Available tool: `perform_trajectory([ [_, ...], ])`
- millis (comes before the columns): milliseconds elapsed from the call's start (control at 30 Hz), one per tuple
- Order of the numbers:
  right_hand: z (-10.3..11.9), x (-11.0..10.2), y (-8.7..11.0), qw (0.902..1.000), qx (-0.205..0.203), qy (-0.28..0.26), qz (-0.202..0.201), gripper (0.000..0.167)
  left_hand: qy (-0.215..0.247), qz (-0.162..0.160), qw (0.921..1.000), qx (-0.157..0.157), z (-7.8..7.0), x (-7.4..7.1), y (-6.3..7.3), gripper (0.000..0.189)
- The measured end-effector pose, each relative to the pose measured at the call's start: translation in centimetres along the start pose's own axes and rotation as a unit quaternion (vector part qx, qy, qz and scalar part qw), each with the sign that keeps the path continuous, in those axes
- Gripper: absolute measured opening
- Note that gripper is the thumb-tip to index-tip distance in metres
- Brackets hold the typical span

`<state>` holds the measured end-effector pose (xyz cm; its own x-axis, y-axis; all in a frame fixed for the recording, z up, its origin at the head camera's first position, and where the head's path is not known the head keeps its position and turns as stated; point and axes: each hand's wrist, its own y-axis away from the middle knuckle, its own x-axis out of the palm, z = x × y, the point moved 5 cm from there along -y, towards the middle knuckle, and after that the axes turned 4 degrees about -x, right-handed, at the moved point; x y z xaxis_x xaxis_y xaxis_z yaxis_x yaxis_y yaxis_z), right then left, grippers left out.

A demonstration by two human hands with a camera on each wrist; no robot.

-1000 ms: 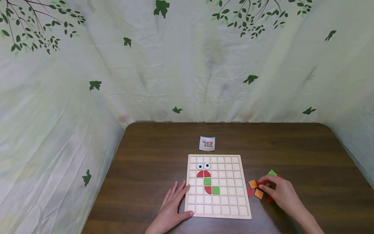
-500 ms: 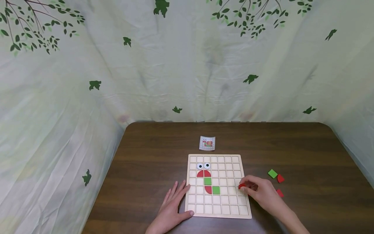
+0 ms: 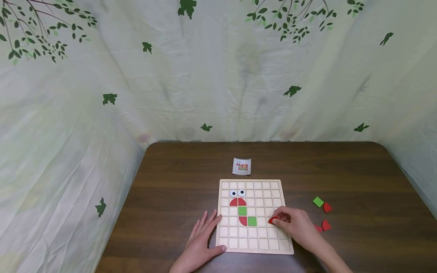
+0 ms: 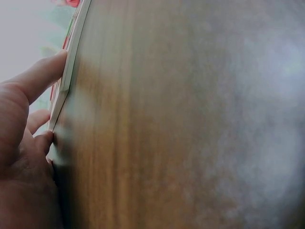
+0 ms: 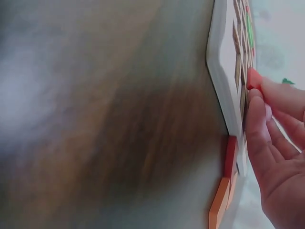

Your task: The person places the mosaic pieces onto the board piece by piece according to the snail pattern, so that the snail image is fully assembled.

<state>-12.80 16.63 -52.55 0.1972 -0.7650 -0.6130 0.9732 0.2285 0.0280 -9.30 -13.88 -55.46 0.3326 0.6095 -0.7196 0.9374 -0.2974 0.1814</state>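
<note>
A pale wooden grid board [image 3: 228, 242] lies on the dark table. My left hand [image 3: 201, 242] rests with spread fingers along its left edge, thumb at the near corner; the thumb [image 4: 45, 76] shows against the board's rim in the left wrist view. Between thumb and fingertips my right hand [image 3: 293, 225] pinches a red quarter-round tile [image 3: 272, 220] low over the right-hand cells. Set on the grid are two eye tiles [image 3: 237, 193], a pair of red quarter-round tiles [image 3: 238, 202], a green square tile [image 3: 242, 211], another red tile [image 3: 243, 220] and another green square [image 3: 252, 221].
A small picture card [image 3: 241, 166] lies beyond the board. To the right are a loose green square [image 3: 318, 201] and several red tiles [image 3: 326, 225]. In the right wrist view, an orange tile [image 5: 218, 202] and a red one [image 5: 230, 155] lie by the board's edge.
My right hand has carried the red tile leftward from the loose tiles to over the board. The orange tiles are now hidden behind that hand in the head view. My left hand stays put.
</note>
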Motion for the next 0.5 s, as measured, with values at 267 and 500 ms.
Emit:
perform_trajectory([
  [267, 0.5, 0.41, -0.18, 0.9992, -0.028, 0.028, -0.01, 0.025, 0.002, 0.006, 1.0, -0.004, 0.06, 0.14, -0.07, 0.084],
  [500, 0.65, 0.58, -0.04, 0.9988, 0.029, 0.009, -0.039, 0.019, -0.001, 0.006, 1.0, -0.006, 0.06, 0.04, -0.14, 0.085],
])
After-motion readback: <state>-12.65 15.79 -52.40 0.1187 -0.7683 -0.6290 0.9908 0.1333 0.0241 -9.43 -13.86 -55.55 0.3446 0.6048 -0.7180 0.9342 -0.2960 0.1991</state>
